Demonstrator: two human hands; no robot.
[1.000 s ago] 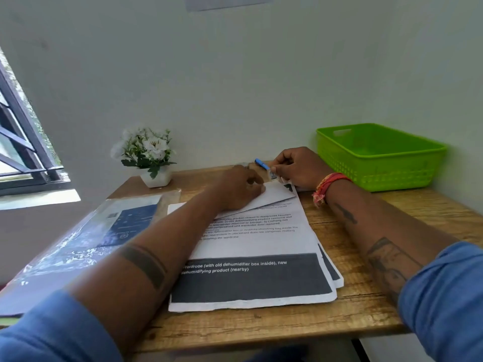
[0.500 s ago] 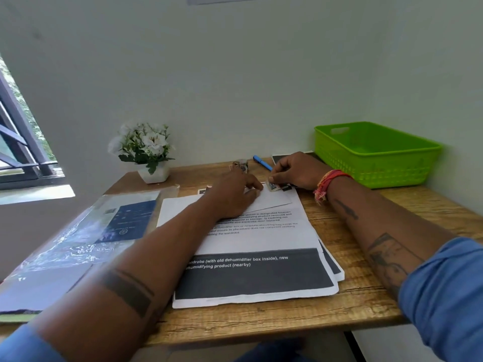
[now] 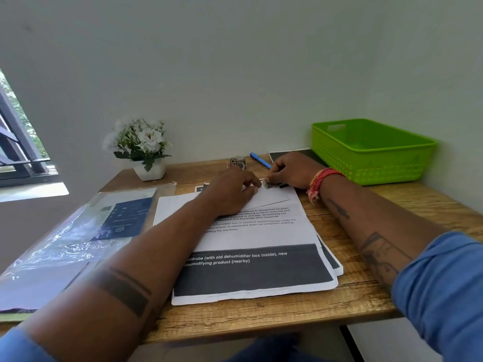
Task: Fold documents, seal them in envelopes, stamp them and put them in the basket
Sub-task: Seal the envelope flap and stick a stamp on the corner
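Observation:
A white envelope [image 3: 271,195] lies on top of a stack of printed documents [image 3: 256,257] on the wooden table. My left hand [image 3: 231,192] presses flat on the envelope and holds it down. My right hand [image 3: 290,169] pinches a small stamp [image 3: 268,185] against the envelope's top right corner. The green plastic basket [image 3: 371,152] stands at the back right, empty as far as I can see.
A blue pen [image 3: 260,160] and a small roll of stamps [image 3: 237,162] lie behind my hands. A white flower pot [image 3: 147,152] stands at the back left. A clear plastic sleeve with blue card [image 3: 86,231] covers the left side. A dark notebook [image 3: 292,154] lies beside the basket.
My right hand came down from beside the pen to the envelope's corner with the stamp. My left hand stayed on the envelope. The camera view shifted slightly.

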